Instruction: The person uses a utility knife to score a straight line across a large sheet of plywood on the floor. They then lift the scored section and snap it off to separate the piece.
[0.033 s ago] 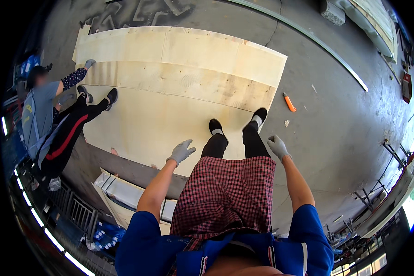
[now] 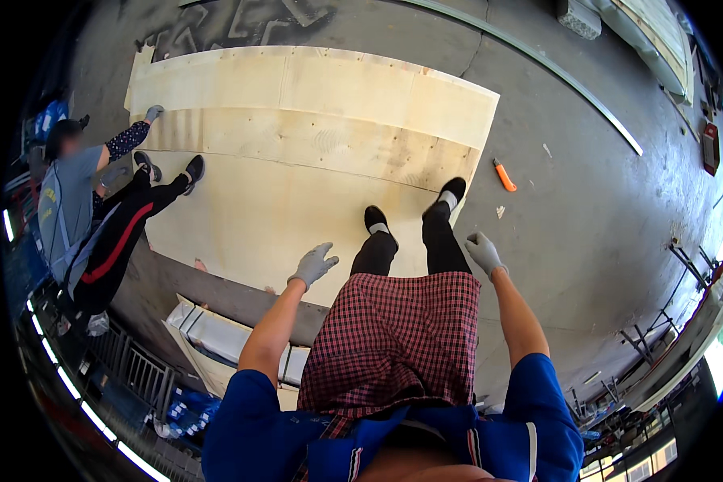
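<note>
Standing on a large pale plywood sheet [image 2: 297, 153] laid flat on the grey concrete floor [image 2: 586, 209], black shoes near the sheet's right edge. Left hand [image 2: 313, 265], in a grey work glove, held out over the near part of the sheet, fingers spread, grip open and holding nothing. Right hand [image 2: 484, 253], gloved the same, hanging just past the sheet's right edge, above the floor, fingers loosely curled, grip open and likewise without anything in it. Red-and-black checked skirt [image 2: 394, 337] between the two forearms, blue sleeves below.

Orange utility knife [image 2: 504, 175] lying on the floor just beside the sheet's right edge, well apart from both hands. Off the sheet's left edge, another person [image 2: 80, 217] seated, dark trousers with a red stripe, shoes resting on the sheet, one gloved hand [image 2: 154, 112] touching its far left corner. Below the sheet's near edge, a white wrapped bundle [image 2: 217, 333]. Long metal strip [image 2: 538, 60] lying on the floor beyond the sheet's far right corner.
</note>
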Tool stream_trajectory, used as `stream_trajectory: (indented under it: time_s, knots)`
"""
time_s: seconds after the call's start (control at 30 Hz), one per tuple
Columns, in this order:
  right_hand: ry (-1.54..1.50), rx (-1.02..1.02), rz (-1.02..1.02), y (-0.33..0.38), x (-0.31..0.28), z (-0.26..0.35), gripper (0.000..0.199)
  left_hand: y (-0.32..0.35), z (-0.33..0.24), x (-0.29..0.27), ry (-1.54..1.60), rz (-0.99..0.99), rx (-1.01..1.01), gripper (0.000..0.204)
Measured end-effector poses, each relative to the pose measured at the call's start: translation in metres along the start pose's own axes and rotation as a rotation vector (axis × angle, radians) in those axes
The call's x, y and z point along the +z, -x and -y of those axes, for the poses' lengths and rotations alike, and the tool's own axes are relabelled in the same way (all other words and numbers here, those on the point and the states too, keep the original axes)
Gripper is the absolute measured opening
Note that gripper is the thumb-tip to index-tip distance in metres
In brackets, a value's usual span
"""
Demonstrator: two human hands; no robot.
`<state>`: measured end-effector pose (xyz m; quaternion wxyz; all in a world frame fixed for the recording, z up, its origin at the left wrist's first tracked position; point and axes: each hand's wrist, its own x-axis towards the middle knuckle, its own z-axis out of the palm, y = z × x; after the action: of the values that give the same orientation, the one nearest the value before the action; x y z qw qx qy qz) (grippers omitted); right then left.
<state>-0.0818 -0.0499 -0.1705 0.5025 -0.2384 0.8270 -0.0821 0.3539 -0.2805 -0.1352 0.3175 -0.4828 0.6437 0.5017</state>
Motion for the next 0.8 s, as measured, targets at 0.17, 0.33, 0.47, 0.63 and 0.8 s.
stream_trajectory:
  time_s: [0.17,0.33,0.47,0.63,0.8]
  knots:
    - [-0.127,0.059,0.095,-0.031,-0.016,0.062,0.031,0.011,0.005,-0.007,0.027,-0.007,-0.041,0.058]
    - [-0.197,-0.042,0.107,-0.089,-0.022,0.099,0.032,0.016,-0.016,-0.006,0.064,0.053,-0.139,0.06]
    - [-0.193,-0.048,0.113,-0.123,-0.046,0.111,0.033,-0.023,-0.059,-0.026,0.035,0.056,-0.105,0.059]
    - [-0.184,-0.008,0.094,-0.174,-0.088,0.09,0.035,-0.127,-0.134,-0.084,-0.179,-0.027,0.092,0.058]
    - [0.046,-0.1,-0.052,-0.268,-0.102,0.039,0.035,-0.306,-0.209,-0.138,-0.43,-0.198,0.178,0.057]
